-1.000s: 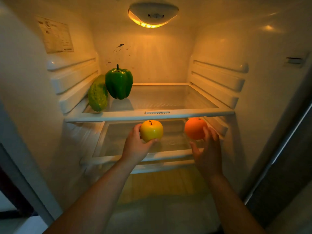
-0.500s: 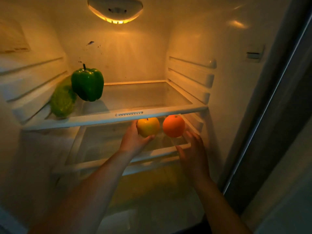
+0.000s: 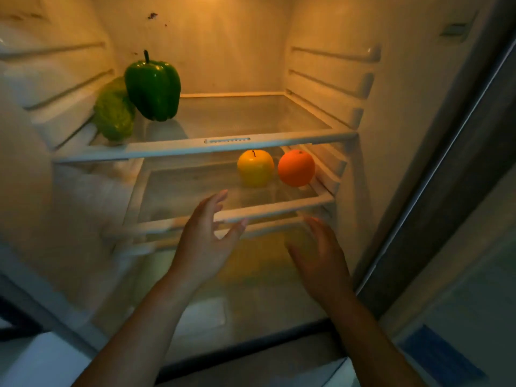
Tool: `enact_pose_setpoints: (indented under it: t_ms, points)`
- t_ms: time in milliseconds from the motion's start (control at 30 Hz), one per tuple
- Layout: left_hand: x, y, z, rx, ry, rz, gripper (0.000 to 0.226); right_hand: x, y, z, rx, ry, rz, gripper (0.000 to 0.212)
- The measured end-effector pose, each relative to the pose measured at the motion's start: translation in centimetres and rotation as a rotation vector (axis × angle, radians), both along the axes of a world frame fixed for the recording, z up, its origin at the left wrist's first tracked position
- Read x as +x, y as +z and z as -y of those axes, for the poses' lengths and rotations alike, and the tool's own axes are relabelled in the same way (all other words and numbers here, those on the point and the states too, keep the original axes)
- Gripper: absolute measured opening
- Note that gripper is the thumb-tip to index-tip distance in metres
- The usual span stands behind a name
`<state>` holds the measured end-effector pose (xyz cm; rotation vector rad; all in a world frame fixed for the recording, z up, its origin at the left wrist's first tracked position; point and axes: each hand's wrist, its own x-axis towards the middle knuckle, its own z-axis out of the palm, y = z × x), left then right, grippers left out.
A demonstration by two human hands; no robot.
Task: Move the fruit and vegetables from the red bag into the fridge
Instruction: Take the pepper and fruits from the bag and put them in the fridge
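Note:
A yellow apple and an orange rest side by side on the right part of the fridge's middle glass shelf. On the upper shelf, at the left, stands a green bell pepper with a bumpy light-green vegetable leaning beside it. My left hand hovers open in front of the middle shelf's edge, apart from the apple. My right hand is open too, lower and to the right, holding nothing. The red bag is out of view.
The fridge side walls carry moulded shelf rails. A bottom compartment lies below the hands. The fridge's dark frame edge runs down the right side, with a pale surface beyond it.
Both hands let go of the fruit: the apple and orange now sit on the middle shelf, and the hands have drawn back toward me with fingers spread. The camera has tilted down.

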<state>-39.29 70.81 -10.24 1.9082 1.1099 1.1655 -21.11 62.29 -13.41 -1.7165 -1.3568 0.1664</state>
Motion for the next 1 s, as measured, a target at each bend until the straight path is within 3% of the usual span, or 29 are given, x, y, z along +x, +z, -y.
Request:
enact_pose_setpoints:
  t_ms: [167,433,667,1000]
  points:
    - [-3.4,-1.8,4.5,-0.093,-0.119,-0.076,0.053,-4.4,-1.4,4.8,-0.126,-0.016,-0.033,0.058]
    - [-6.8,-7.9,11.3,-0.149,-0.445,-0.485,0.055,-10.3,-5.7,16.5,-0.355,-0.146,-0.061,0.052]
    - [-4.9,-11.3,18.8,-0.122,-0.857,-0.712,0.058,-13.4,-8.2,27.6,-0.559,-0.295,-0.098,0.052]
    - [3.1,-11.5,30.9,-0.069,-1.090,-0.863,0.050,-9.7,-8.8,42.1,-0.619,-0.431,-0.216,0.052]
